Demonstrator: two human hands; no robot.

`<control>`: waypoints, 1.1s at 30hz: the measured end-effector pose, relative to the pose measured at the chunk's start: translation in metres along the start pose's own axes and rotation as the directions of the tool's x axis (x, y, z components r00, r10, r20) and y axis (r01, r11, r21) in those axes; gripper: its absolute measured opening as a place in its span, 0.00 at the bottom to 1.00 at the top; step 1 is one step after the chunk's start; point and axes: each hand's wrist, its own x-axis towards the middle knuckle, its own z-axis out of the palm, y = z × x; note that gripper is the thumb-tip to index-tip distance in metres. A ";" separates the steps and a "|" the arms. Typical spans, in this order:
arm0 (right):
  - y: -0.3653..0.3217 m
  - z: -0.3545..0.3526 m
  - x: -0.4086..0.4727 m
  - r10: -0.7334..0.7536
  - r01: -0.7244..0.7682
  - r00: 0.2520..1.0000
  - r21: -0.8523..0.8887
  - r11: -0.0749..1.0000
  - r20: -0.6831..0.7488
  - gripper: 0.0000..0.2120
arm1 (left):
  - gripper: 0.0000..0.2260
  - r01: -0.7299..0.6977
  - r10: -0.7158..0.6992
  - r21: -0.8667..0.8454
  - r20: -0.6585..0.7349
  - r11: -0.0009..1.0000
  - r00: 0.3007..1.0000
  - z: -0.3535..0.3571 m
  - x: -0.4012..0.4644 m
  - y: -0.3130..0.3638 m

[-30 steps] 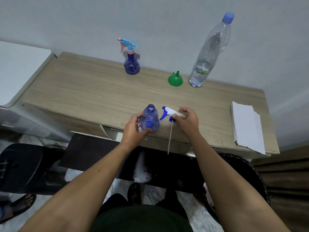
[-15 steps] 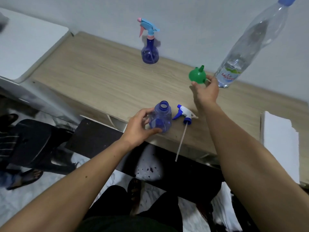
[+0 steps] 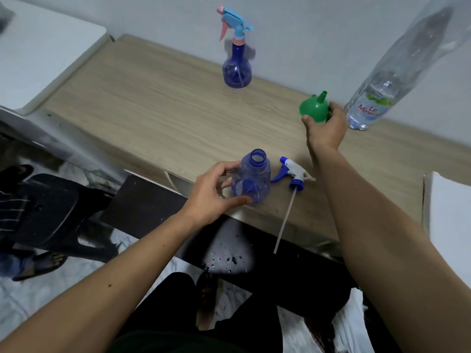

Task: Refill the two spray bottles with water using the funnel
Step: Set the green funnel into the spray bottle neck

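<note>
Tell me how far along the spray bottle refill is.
Done: the white-and-blue trigger head lies beside the open blue plastic bottle, held by the left hand. In hand: the right hand grips the green funnel. Left: filling both, including the capped pink-and-blue sprayer.

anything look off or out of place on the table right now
Nothing spilled or damaged. One oddity: the white and blue sprayer head lies on its side by the open bottle, its dip tube sticking out past the table edge, where it could get knocked.
</note>
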 end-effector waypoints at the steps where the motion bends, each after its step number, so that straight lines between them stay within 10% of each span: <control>1: -0.007 -0.001 -0.003 -0.012 0.012 1.000 -0.043 0.999 0.002 0.40 | 0.32 0.001 -0.001 0.003 0.002 1.000 1.000 -0.001 0.000 0.001; 33: -0.095 -0.136 -0.158 -0.286 0.282 0.947 0.043 0.958 0.148 0.29 | 0.32 0.038 -0.051 0.149 0.085 0.988 0.995 -0.006 -0.002 0.015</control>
